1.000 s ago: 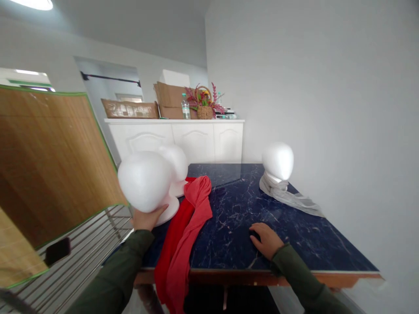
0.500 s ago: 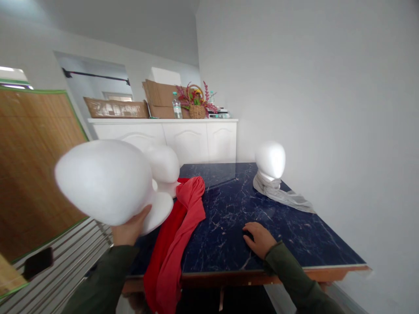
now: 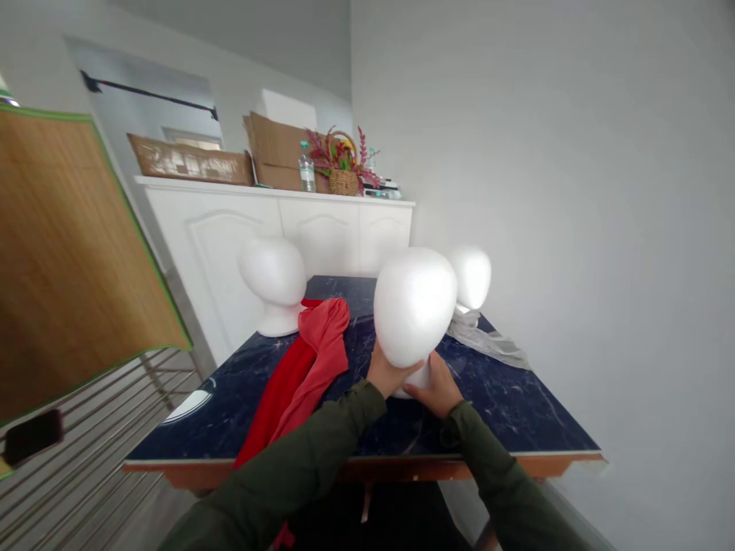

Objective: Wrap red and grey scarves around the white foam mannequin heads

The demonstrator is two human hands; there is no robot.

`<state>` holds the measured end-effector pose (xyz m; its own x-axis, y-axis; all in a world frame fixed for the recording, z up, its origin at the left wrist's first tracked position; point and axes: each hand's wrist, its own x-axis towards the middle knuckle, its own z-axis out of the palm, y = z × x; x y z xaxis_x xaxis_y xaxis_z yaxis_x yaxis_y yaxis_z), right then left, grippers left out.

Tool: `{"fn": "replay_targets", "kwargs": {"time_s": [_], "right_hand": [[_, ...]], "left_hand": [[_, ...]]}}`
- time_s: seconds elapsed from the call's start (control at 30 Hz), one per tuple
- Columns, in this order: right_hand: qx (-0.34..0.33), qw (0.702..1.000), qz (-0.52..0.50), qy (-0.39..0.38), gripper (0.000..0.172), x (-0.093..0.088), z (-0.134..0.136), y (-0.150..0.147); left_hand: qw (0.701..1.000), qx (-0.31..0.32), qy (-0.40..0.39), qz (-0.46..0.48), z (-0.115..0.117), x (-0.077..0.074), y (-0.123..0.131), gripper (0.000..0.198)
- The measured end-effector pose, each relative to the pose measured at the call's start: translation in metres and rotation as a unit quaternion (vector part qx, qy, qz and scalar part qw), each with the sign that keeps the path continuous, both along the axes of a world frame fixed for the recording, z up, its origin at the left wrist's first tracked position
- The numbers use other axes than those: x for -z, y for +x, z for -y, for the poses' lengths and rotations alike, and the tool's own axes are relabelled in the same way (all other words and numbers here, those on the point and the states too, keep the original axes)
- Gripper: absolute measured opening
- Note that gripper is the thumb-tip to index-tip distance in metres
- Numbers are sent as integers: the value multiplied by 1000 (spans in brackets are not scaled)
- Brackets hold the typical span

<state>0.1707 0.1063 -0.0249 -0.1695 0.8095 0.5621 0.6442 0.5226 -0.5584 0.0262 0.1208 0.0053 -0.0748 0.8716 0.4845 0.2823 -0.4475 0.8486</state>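
A white foam mannequin head (image 3: 414, 306) stands upright near the middle of the blue marbled table (image 3: 494, 428). Around its neck from the left, my left hand (image 3: 391, 373) is closed. From the right side my right hand (image 3: 437, 386) grips the same neck, its thumb across the front. Most of the head's base is hidden behind my hands. Left of it lie red and coral scarves (image 3: 310, 360), hanging toward the table's front edge. A second white head (image 3: 274, 279) stands at the back left. A third head (image 3: 472, 275), with a grey scarf (image 3: 488, 340) about its neck, is behind on the right.
Behind the table, a white cabinet (image 3: 230, 229) carries cardboard boxes (image 3: 281, 157), a water bottle (image 3: 307, 170) and a flower basket (image 3: 343, 182). At left are a metal rack (image 3: 115, 421), a bamboo mat (image 3: 74, 260) and a dark phone-like object (image 3: 33, 436).
My left hand has brought the mannequin head from the left, over the scarves, to the table's middle. It went from tilted to upright. My right hand has come off the tabletop onto its neck.
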Motion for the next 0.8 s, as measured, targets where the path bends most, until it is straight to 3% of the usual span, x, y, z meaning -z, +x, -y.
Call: {"fn": "replay_targets", "kwargs": {"time_s": [0.17, 0.23, 0.3, 0.33, 0.4, 0.47, 0.5, 0.57, 0.67, 0.73, 0.8], "right_hand": [[-29, 998, -38, -32, 77, 6, -16, 14], [-25, 999, -35, -30, 74, 11, -15, 15], [-10, 999, -30, -27, 75, 16, -13, 15], [-2, 999, -27, -28, 75, 19, -12, 15], [9, 999, -21, -33, 74, 22, -10, 16], [17, 999, -14, -39, 73, 23, -9, 16], [22, 999, -9, -42, 72, 24, -8, 16], [33, 999, -3, -41, 71, 24, -4, 16], [68, 997, -22, -10, 74, 27, 11, 13], [110, 991, -74, 9, 65, 29, 30, 6], [113, 982, -147, -28, 51, 26, 51, -7]], "left_hand": [[997, 33, 30, -57, -1, 15, 6, 76], [992, 73, 40, -95, 6, 15, -4, 73], [983, 68, 20, -167, 16, 12, -25, 72], [976, 37, 3, -217, 21, 11, -39, 72], [942, -84, -36, -324, 29, 6, -71, 71], [877, -206, -78, -427, 35, 1, -102, 68], [843, -238, -97, -473, 36, -1, -116, 62], [796, -244, -127, -538, 37, -5, -136, 39], [785, -219, -119, -567, 38, -16, -147, 18], [790, -242, -102, -553, 44, -27, -144, 22], [808, -276, -89, -512, 57, -37, -133, 27]]}}
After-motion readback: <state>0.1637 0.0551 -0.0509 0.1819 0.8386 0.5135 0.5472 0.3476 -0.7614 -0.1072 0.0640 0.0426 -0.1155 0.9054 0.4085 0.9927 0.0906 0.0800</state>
